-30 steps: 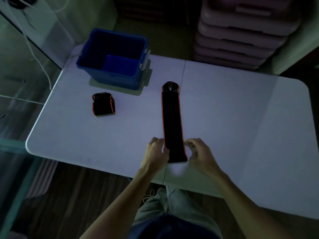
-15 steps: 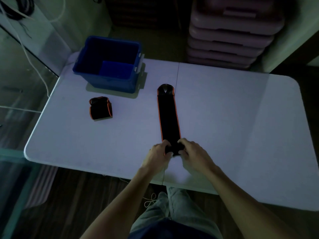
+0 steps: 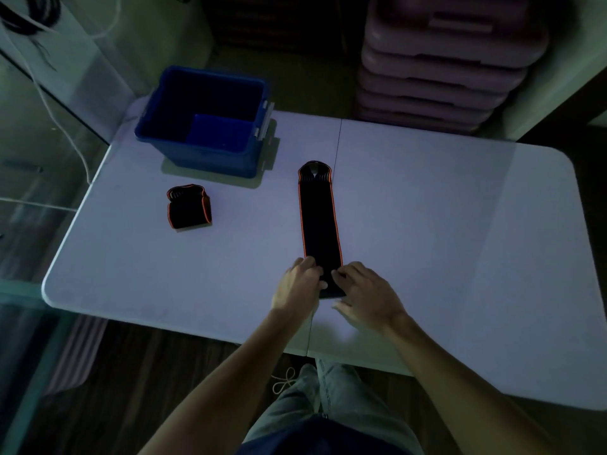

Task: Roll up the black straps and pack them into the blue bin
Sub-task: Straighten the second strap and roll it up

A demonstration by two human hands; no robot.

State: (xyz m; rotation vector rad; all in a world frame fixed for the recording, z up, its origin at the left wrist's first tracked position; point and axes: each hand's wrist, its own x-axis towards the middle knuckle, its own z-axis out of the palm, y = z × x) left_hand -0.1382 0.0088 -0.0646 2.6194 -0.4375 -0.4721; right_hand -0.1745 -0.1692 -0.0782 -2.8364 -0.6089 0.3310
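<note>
At near bench (image 3: 131, 274) edge: left hand (image 3: 297, 287), right hand (image 3: 368, 295) pinch flat strap (image 3: 320, 221) near end, roll started. Next: roll toward far end. Rolled strap (image 3: 189, 206) beside blue bin (image 3: 203, 123), unpacked.

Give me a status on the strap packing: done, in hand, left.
Done: one rolled strap lies on the white table, in front of the blue bin.
In hand: the left hand and right hand pinch the near end of the long strap, starting its roll; most of it lies flat.
Left: finish that roll, then put both straps in the bin; no strap shows in its visible part.
</note>
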